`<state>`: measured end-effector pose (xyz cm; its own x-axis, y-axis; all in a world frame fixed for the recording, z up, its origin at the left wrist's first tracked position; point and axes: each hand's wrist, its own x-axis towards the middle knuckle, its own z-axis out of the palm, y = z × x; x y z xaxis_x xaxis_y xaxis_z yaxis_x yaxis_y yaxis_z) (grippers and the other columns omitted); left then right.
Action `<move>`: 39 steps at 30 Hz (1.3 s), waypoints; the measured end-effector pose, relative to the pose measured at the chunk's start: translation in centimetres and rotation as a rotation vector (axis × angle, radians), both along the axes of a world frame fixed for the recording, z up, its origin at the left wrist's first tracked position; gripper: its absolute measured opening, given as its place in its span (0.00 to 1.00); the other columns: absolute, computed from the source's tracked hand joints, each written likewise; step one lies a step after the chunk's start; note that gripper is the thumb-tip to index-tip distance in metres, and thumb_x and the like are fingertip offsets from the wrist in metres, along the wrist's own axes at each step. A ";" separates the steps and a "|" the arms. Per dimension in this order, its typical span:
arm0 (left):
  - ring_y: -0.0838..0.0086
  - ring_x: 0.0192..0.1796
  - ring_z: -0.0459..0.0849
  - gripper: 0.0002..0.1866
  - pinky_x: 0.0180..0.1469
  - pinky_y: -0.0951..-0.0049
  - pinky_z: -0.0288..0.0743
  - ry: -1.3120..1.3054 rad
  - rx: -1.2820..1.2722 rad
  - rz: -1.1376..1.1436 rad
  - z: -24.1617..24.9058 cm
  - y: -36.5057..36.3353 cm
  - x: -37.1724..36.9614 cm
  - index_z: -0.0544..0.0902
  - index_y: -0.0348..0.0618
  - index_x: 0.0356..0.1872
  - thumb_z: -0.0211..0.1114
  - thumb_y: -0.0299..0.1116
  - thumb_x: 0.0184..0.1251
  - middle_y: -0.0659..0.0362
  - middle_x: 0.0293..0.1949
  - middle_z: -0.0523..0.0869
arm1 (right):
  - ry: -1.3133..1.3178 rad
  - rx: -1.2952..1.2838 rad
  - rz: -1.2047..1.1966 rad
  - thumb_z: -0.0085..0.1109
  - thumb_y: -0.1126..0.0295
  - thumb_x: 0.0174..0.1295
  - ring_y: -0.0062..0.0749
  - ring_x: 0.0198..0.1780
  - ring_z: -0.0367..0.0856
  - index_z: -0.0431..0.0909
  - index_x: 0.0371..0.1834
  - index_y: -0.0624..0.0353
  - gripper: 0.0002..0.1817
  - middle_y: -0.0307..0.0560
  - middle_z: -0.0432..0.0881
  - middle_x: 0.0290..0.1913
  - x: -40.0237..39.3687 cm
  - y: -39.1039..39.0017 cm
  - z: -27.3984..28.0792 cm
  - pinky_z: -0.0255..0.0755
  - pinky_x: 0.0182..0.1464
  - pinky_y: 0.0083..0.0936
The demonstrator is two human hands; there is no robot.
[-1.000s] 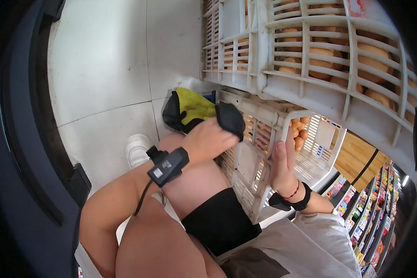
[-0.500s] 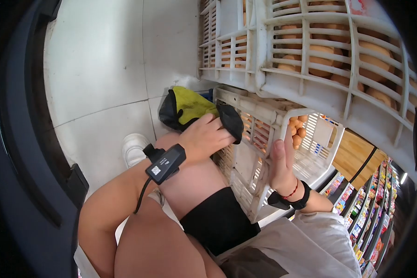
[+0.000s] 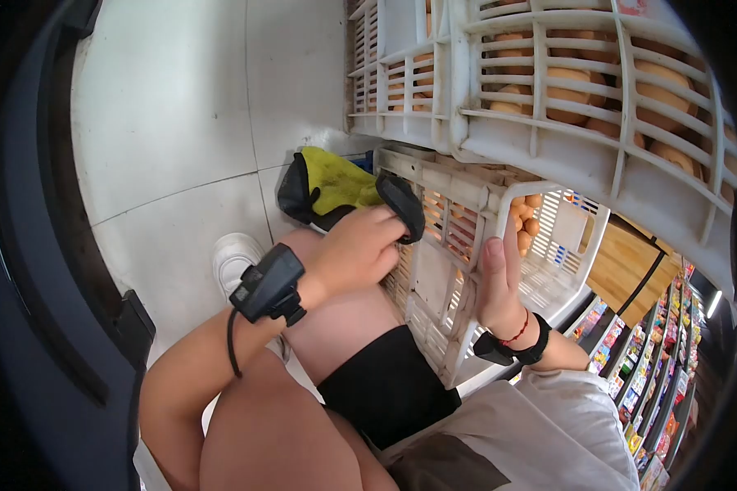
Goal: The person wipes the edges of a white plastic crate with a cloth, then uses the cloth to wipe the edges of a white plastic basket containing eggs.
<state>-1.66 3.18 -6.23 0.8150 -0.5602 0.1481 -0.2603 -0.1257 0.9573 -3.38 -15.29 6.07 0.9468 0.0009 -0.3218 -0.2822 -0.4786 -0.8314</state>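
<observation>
My left hand (image 3: 360,250), above my bare knee, has its fingers curled at the black edge of a yellow-green and black cloth item (image 3: 336,184). Some fingertips are hidden in the dark fold. That item lies against the side of a low white slatted crate (image 3: 436,274). Brown eggs (image 3: 524,221) show inside the crate. My right hand (image 3: 499,282) rests on the crate's rim with thumb and fingers stretched out. It wears a black band and a red string.
Larger white crates (image 3: 581,151) holding brown eggs stand across the top right. Pale tiled floor (image 3: 164,123) spreads at the left, with a white shoe (image 3: 236,258) on it. Shelves of colourful packets (image 3: 639,376) run along the right. A dark panel (image 3: 41,245) borders the far left.
My left wrist has turned and its device has shifted left and tilted. My left fingers are now more bent at the cloth's edge. My right hand stays on the rim.
</observation>
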 end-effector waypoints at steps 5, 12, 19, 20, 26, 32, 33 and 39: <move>0.66 0.33 0.83 0.08 0.39 0.69 0.77 1.150 -0.426 0.108 -0.1 -1.0 -1.1 0.80 0.32 0.39 0.57 0.21 0.59 0.48 0.33 0.82 | -0.008 -0.095 0.090 0.39 0.64 0.74 0.32 0.54 0.64 0.57 0.66 0.73 0.25 0.51 0.67 0.55 0.1 -0.6 -0.1 0.59 0.60 0.24; 0.60 0.32 0.82 0.11 0.37 0.66 0.75 0.539 -0.013 0.323 0.5 -3.1 1.7 0.78 0.33 0.33 0.68 0.28 0.53 0.48 0.30 0.81 | -0.008 -0.020 0.050 0.34 0.62 0.74 0.37 0.58 0.64 0.58 0.65 0.73 0.25 0.53 0.67 0.57 0.4 -0.4 0.2 0.56 0.63 0.27; 0.55 0.35 0.83 0.11 0.39 0.66 0.75 0.648 -0.087 0.390 -0.4 -4.2 2.5 0.74 0.34 0.32 0.67 0.26 0.52 0.48 0.30 0.82 | 0.048 0.081 -0.019 0.32 0.52 0.74 0.39 0.68 0.60 0.50 0.72 0.71 0.34 0.55 0.61 0.68 -0.1 -1.2 -0.9 0.52 0.70 0.31; 0.53 0.35 0.82 0.12 0.38 0.65 0.75 0.639 -0.066 0.365 -1.0 -4.5 1.7 0.73 0.34 0.33 0.67 0.27 0.53 0.48 0.29 0.81 | 0.074 0.086 -0.047 0.33 0.48 0.73 0.38 0.71 0.59 0.45 0.75 0.70 0.39 0.54 0.58 0.72 -0.1 -1.3 -1.0 0.52 0.72 0.32; 0.50 0.35 0.80 0.11 0.38 0.59 0.73 0.556 -0.065 0.294 -0.7 -4.3 -0.1 0.71 0.35 0.32 0.66 0.28 0.54 0.46 0.28 0.79 | 0.060 0.092 -0.005 0.30 0.54 0.75 0.42 0.71 0.58 0.53 0.71 0.70 0.32 0.54 0.61 0.70 -0.3 -2.8 -1.0 0.49 0.72 0.32; 0.50 0.37 0.81 0.10 0.39 0.59 0.73 0.517 -0.133 0.377 -1.2 -4.0 3.1 0.73 0.34 0.30 0.65 0.28 0.54 0.45 0.30 0.81 | 0.202 0.263 -0.172 0.32 0.46 0.74 0.39 0.69 0.65 0.50 0.75 0.60 0.35 0.49 0.64 0.70 -1.2 -4.7 -3.0 0.58 0.71 0.36; 0.50 0.37 0.81 0.10 0.39 0.59 0.73 0.517 -0.132 0.377 -0.9 -4.0 3.2 0.73 0.34 0.30 0.65 0.28 0.54 0.45 0.30 0.81 | 0.233 0.281 -0.174 0.31 0.45 0.74 0.39 0.69 0.65 0.50 0.75 0.59 0.35 0.49 0.64 0.70 -1.1 -4.7 -3.0 0.59 0.70 0.36; 0.59 0.30 0.82 0.10 0.34 0.66 0.74 0.587 -0.031 0.352 -1.1 -4.8 0.0 0.74 0.35 0.31 0.66 0.26 0.52 0.50 0.26 0.81 | 0.148 0.195 -0.258 0.31 0.50 0.75 0.37 0.71 0.63 0.50 0.75 0.61 0.33 0.48 0.60 0.72 -1.2 -3.7 -2.7 0.57 0.71 0.35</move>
<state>-1.70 -1.67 -7.34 0.8979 -0.2494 -0.3627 0.3547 -0.0778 0.9317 -4.57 -18.99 3.39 0.8669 -0.1567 -0.4732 -0.4975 -0.2122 -0.8411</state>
